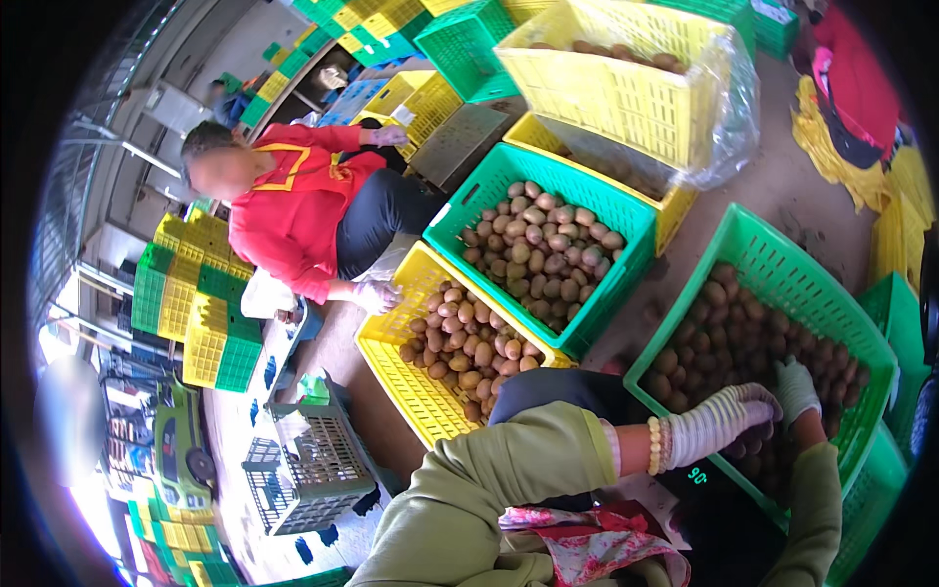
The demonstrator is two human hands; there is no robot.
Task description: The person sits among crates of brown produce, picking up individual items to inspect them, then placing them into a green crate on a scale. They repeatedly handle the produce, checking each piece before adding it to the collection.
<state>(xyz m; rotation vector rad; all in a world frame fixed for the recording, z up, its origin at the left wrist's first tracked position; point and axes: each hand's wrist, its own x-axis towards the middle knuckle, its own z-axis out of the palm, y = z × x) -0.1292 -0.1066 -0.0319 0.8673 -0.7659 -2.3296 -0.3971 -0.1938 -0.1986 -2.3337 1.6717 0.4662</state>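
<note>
Brown kiwifruit [719, 352] fill much of a green plastic crate [796, 282] at the right. My left hand [726, 425], in a striped knit glove with a beaded bracelet at the wrist, is over the crate's near side, its darkened fingers bent down. Just right of it, my right hand [798, 392], in a pale glove, reaches in among the fruit. The fingertips of both hands are partly hidden, so whether either holds a fruit cannot be told. A yellow crate [389, 374] and another green crate [634, 213], both with kiwifruit, stand to the left of this crate.
A co-worker in red [282, 220] sits across, one gloved hand at the yellow crate's rim. A plastic-lined yellow crate [623, 95] with fruit stands at the top. A grey-green basket [315, 469] is at lower left. Another person in red [858, 73] is at upper right.
</note>
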